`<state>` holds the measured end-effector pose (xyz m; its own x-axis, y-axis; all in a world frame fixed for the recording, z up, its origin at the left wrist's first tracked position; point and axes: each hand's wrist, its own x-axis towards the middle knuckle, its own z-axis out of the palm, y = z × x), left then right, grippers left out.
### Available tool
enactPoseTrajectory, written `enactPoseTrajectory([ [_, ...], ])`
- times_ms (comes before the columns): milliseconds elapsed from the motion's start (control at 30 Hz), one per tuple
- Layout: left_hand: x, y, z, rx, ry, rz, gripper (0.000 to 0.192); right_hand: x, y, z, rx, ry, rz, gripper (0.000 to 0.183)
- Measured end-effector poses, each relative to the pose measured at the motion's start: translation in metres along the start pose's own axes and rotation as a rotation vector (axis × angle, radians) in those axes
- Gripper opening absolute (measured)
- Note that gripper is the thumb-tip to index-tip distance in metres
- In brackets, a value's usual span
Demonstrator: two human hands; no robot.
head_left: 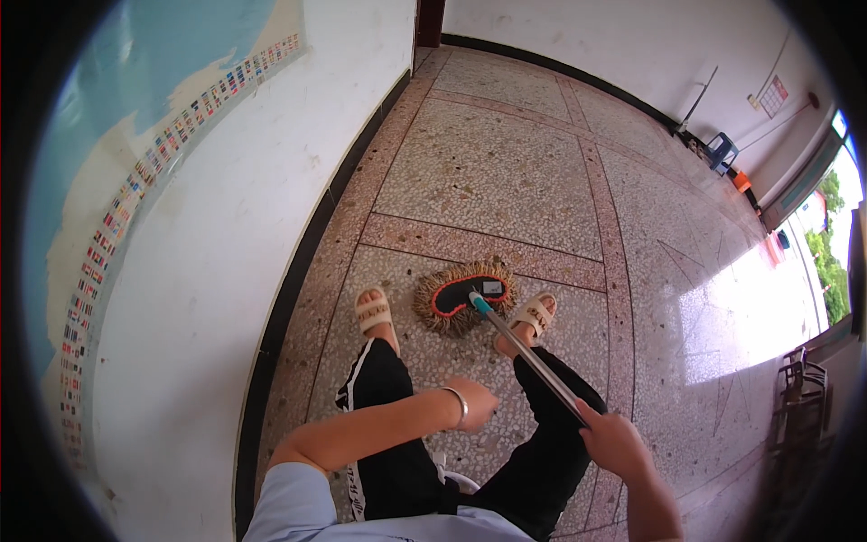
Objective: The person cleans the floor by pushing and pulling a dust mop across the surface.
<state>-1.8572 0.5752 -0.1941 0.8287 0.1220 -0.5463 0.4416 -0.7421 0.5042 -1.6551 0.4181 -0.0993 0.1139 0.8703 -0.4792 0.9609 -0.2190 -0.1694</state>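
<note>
A fringed dust mop head point(464, 297) lies flat on the terrazzo floor point(494, 162), between my two sandalled feet. Its metal handle point(542, 371) runs from a teal joint back towards me, on the right. My right hand point(613, 437) is closed around this handle near my right knee. Bent across my body, my left arm bears a silver bracelet at the wrist. My left hand point(477, 404) is a loose fist off the handle, over the floor between my legs; its palm side is hidden.
A white wall point(223, 257) with a map stands close on my left. Along the far right wall are a blue plastic stool point(721, 150), an orange container point(742, 181) and a leaning long-handled tool point(698, 100). Chairs point(802, 386) stand at the right, below a bright doorway.
</note>
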Motion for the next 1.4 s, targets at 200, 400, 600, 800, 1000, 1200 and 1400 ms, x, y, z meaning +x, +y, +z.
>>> enactPoseTrajectory([
  [200,0.011,0.067,0.032,0.260,-0.003,0.131,0.023,0.070,-0.030,0.006,0.046,0.151,-0.032,0.045],
  [400,0.029,0.041,0.057,0.059,-0.100,0.060,0.034,0.190,-0.052,0.004,0.004,0.185,-0.052,0.042],
  [600,0.050,0.017,0.082,0.131,-0.026,0.024,0.030,0.272,-0.084,0.042,-0.026,0.229,-0.046,0.053],
  [800,0.043,0.022,0.076,0.270,-0.091,0.077,0.027,0.201,-0.084,0.075,-0.014,0.008,-0.073,0.069],
  [1000,0.033,0.028,0.083,0.214,-0.157,-0.043,0.028,0.049,-0.041,0.052,0.002,-0.082,-0.209,0.065],
  [1200,-0.001,0.047,0.085,0.224,-0.171,0.115,0.026,-0.045,-0.045,-0.032,-0.077,-0.220,-0.152,0.055],
  [1400,-0.016,0.064,0.085,0.177,-0.154,0.157,0.024,-0.008,-0.078,-0.021,-0.145,-0.107,-0.249,0.056],
])
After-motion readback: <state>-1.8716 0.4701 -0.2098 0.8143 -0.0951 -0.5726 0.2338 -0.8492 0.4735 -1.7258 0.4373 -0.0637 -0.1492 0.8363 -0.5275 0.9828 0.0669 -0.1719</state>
